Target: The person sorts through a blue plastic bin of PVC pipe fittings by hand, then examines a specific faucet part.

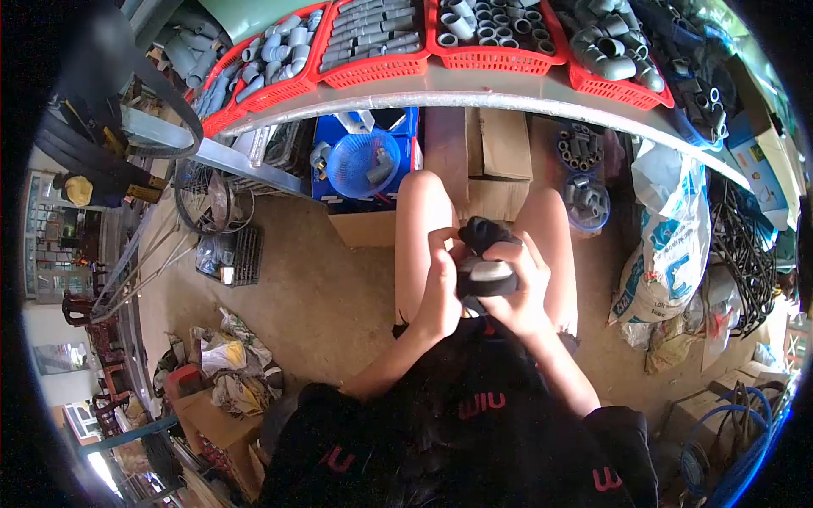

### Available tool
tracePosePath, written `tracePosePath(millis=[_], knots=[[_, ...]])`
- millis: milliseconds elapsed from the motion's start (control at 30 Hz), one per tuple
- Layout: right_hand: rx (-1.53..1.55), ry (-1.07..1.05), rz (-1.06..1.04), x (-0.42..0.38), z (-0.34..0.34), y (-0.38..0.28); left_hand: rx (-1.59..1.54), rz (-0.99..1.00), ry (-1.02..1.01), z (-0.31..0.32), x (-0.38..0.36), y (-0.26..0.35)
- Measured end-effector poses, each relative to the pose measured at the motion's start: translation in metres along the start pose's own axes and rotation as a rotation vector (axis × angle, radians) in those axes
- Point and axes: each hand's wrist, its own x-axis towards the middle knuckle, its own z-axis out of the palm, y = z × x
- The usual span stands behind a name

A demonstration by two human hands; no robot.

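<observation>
At left, the blue basket [349, 167] sits on a box [407, 123]. Then the left hand [442, 292] grips the black thing [487, 234], which is between both hands; its long axis seems to run forward. The right hand [527, 284] wraps more of it. Farther right stands a sack [669, 241].

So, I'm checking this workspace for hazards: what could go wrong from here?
The black object might slip from the left hand and right hand and drop between the legs. The rightmost red basket sits near the edge of the table, so a bump might spill its grey fittings.
</observation>
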Motion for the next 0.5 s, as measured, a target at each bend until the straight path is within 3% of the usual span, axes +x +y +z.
tracePosePath(millis=[67,200,233,267,300,333,367,400,467,500], knots=[[0.032,0.132,0.060,0.002,0.008,-0.002,0.412,0.074,-0.029,-0.010,-0.002,-0.010],[0.347,0.227,0.255,-0.004,0.014,0.006,0.616,0.125,0.017,-0.011,0.002,-0.013],[0.341,0.268,0.409,-0.005,0.010,0.011,0.627,0.245,-0.004,-0.015,0.004,-0.017],[0.816,0.494,0.819,-0.016,0.013,0.030,0.447,0.058,-0.025,-0.015,0.004,-0.015],[0.154,0.327,0.496,-0.021,0.002,0.034,0.262,-0.124,-0.043,-0.015,0.003,-0.012],[0.183,0.305,0.485,-0.022,-0.004,0.037,0.074,-0.301,-0.062,-0.016,0.003,-0.010],[0.313,0.271,0.513,-0.017,-0.010,0.031,-0.176,-0.276,-0.185,-0.023,0.004,-0.017],[0.415,0.199,0.532,-0.015,-0.014,0.025,-0.426,-0.452,-0.198,-0.024,0.005,-0.010],[0.269,-0.065,0.347,-0.011,-0.016,0.007,-0.585,-0.585,-0.219,-0.034,0.008,-0.029],[0.137,-0.194,0.181,-0.008,-0.017,-0.002,-0.123,-0.248,-0.190,-0.029,0.007,-0.045]])
